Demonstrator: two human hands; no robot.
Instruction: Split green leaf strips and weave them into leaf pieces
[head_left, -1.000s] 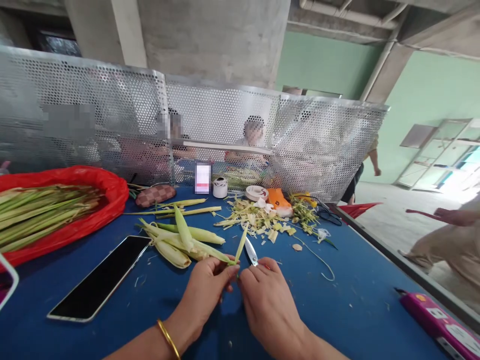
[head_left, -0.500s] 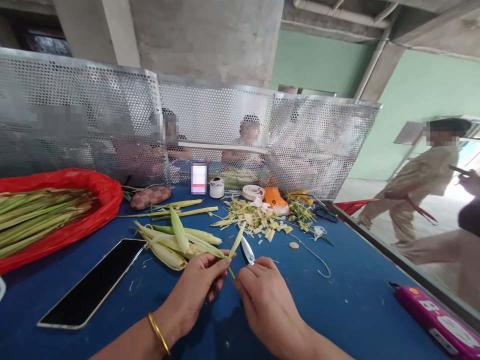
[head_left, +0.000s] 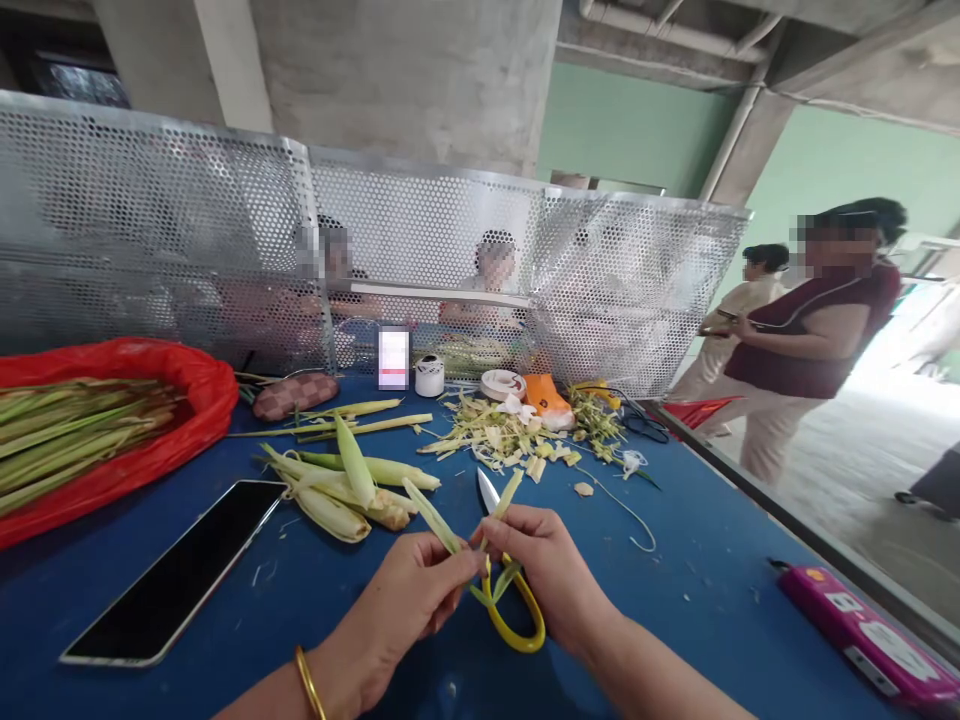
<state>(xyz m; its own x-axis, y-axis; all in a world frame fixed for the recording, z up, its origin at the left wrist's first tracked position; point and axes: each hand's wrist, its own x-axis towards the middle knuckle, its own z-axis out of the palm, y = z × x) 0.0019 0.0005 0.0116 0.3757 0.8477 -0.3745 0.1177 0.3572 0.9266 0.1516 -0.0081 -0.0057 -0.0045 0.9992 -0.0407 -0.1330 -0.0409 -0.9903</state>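
Observation:
My left hand (head_left: 427,580) is closed, its thumb and finger pinching a pale green corn husk strip (head_left: 431,510). Close against it, my right hand (head_left: 546,560) pinches another length of husk (head_left: 510,492) that sticks up from the fingers; whether the two are one piece I cannot tell. Green ends hang in a V below the fingertips. Scissors with yellow handles (head_left: 525,635) show under my right hand, blades pointing away; they appear to lie on the blue table (head_left: 645,640). A pile of corn husks (head_left: 330,512) rests beyond my left hand.
Husk scraps (head_left: 495,435) lie near the perforated metal screen (head_left: 420,230), beside a tape roll (head_left: 502,384). At left are a large phone (head_left: 176,570) and a red bag (head_left: 202,385) of long leaves. A purple box (head_left: 862,630) sits at right. Two people stand beyond the table's right edge.
My right hand has moved off the scissors' handles and now pinches husk beside my left hand. The yellow handles have come into sight. At right, a person in dark red now shows in full.

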